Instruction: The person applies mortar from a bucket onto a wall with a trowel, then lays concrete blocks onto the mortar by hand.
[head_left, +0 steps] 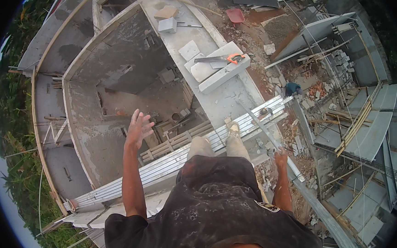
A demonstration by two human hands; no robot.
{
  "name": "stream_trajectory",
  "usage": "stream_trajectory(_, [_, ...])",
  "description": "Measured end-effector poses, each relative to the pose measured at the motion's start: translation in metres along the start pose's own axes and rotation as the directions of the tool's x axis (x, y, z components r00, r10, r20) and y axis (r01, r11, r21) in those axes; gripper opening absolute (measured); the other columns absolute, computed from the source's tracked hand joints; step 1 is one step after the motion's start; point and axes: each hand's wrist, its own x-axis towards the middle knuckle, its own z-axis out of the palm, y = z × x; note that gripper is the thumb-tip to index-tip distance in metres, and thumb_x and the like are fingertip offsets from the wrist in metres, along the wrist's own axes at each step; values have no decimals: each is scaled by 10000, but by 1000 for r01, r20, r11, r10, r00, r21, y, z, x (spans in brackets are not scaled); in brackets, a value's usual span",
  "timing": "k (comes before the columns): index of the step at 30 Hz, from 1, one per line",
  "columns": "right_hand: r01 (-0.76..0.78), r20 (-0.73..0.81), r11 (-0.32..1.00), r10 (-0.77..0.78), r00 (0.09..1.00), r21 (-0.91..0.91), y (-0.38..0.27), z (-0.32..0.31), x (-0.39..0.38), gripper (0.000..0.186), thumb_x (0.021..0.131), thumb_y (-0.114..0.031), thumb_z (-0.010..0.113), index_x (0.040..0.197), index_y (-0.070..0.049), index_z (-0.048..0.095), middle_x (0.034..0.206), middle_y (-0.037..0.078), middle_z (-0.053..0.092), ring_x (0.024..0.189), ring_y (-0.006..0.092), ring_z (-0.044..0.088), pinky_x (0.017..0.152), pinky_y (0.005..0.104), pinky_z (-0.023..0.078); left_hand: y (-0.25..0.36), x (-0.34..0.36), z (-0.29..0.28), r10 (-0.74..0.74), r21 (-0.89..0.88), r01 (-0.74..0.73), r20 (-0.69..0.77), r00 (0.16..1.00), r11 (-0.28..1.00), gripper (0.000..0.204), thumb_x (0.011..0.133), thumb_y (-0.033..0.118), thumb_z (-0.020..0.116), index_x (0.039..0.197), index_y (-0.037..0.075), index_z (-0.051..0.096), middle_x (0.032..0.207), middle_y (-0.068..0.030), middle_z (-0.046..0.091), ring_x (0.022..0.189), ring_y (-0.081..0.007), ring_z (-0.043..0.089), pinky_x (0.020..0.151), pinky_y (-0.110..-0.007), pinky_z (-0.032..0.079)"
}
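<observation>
My left hand [139, 127] is raised with its fingers spread, over the sunken concrete room left of my legs. My right hand [280, 155] is closed on a long grey metal bar [294, 170], which runs diagonally at my right side. Long pale metal lengths [158, 169] lie side by side under and beside my legs, along a narrow walkway high up. Ahead on the concrete ledge, a handsaw with an orange handle [235, 58] rests on several white blocks [213, 81].
A co-worker in dark green [292, 89] bends among rubble below at the right. The open room [117, 100] drops away at the left, with stacked timber [174, 145] in it. Scaffold poles [360, 121], concrete panels and a wire fill the right. A red pan [235, 15] lies near the top.
</observation>
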Motion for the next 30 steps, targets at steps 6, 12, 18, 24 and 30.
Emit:
stream_trajectory(6, [-73, 151, 991, 89, 985, -110, -55, 2, 27, 473, 853, -67, 605, 1320, -56, 525, 966, 114, 650, 668, 165, 641, 498, 294, 515, -47, -16, -28, -42, -232, 4, -161, 986, 973, 747, 1003, 473, 459, 1560, 180, 55, 1483, -192, 375, 1233, -356, 504, 1006, -524, 423])
stream_trajectory(12, [287, 351, 936, -203, 914, -206, -112, 44, 52, 511, 842, -64, 592, 1343, -39, 494, 1028, 130, 655, 732, 182, 644, 562, 316, 521, -130, -10, -54, -160, -584, -20, -254, 954, 812, 764, 979, 498, 503, 1551, 202, 92, 1499, -179, 360, 1289, -382, 458, 1057, -545, 385])
stream_trajectory(18, [240, 437, 947, -127, 890, -213, -159, 73, 104, 489, 846, -63, 590, 1326, -32, 503, 1008, 129, 654, 735, 185, 635, 566, 321, 516, -220, -44, -74, -419, -845, -85, -346, 839, 528, 669, 994, 471, 483, 1525, 232, 152, 1502, -124, 366, 1314, -349, 436, 1067, -564, 371])
stream_trajectory(24, [325, 555, 895, -110, 825, -305, -212, 110, 188, 412, 787, -123, 608, 1186, -21, 613, 1069, 220, 665, 1011, 380, 634, 889, 417, 494, -244, -33, -60, -502, -861, -354, -502, 705, 364, 680, 979, 483, 502, 1516, 226, 174, 1486, -94, 391, 1317, -319, 436, 1071, -548, 374])
stream_trajectory(30, [471, 657, 843, -203, 726, -260, -275, 179, 296, 451, 801, -140, 626, 1238, -42, 571, 1077, 228, 660, 1026, 381, 629, 898, 422, 487, -239, 75, 4, -518, -854, -443, -518, 681, 272, 683, 975, 469, 520, 1515, 215, 188, 1487, -99, 381, 1318, -314, 436, 1068, -541, 377])
